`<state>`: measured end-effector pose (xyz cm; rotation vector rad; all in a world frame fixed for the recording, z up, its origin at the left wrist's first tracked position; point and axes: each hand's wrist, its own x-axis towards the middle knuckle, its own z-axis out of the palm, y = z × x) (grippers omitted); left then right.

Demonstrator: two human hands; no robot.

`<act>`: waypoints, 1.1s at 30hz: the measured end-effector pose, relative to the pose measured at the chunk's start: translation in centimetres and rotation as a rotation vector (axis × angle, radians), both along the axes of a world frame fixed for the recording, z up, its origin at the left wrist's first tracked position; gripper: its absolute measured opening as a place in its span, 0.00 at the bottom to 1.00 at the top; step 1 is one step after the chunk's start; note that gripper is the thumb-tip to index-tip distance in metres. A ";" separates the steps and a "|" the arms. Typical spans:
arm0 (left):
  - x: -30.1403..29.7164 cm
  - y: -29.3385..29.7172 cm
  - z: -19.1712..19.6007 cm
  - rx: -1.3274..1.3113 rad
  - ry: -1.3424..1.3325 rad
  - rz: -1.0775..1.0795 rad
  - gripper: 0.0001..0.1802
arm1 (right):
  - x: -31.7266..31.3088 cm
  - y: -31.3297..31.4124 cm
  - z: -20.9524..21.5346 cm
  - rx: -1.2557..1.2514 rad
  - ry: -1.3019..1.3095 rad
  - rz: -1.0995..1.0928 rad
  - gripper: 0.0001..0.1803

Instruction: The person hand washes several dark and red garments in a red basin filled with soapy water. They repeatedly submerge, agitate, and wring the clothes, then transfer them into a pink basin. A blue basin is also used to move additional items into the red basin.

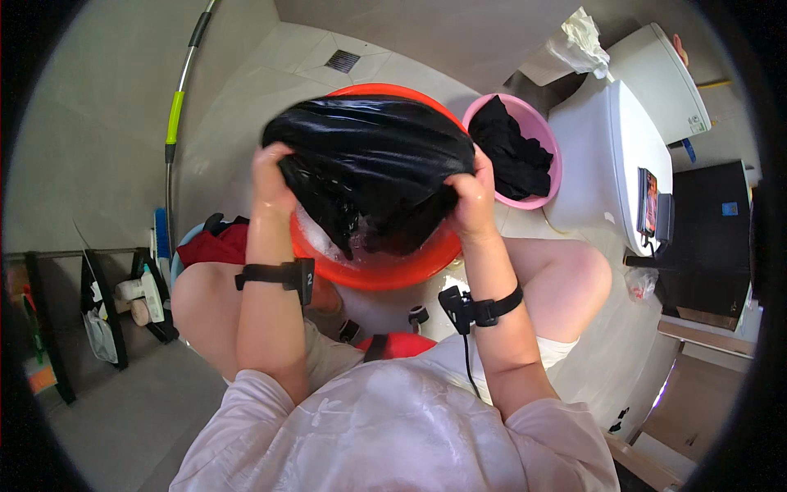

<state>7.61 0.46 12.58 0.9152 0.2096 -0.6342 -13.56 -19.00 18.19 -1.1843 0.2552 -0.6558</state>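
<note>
Left fingers [276, 151], right fingers [465, 184] clamped on wet black cloth [369, 148], perhaps garment, over sudsy red basin [369, 279]

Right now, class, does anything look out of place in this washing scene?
Yes, mildly: a phone sits near the edge of the closed toilet lid, an odd spot with soapy water nearby in the red basin. Some crumpled clear plastic also lies loose on the floor, like stray litter.

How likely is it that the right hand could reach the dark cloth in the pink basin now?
Probably yes: the dark cloth lies uncovered in the nearby pink basin, but the right hand must first release the black fabric.
</note>
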 end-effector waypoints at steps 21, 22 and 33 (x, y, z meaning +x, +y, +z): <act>-8.0 -3.3 -20.1 1.078 0.094 -0.748 0.52 | 7.0 -0.4 -24.1 -1.534 1.303 0.885 0.45; -7.8 -3.2 -19.9 1.032 0.104 -0.732 0.51 | 7.7 -1.0 -24.7 -1.487 1.359 0.906 0.44; -6.1 -5.1 -13.5 0.033 0.589 -0.326 0.47 | 2.8 2.5 -14.7 -0.890 0.656 0.214 0.28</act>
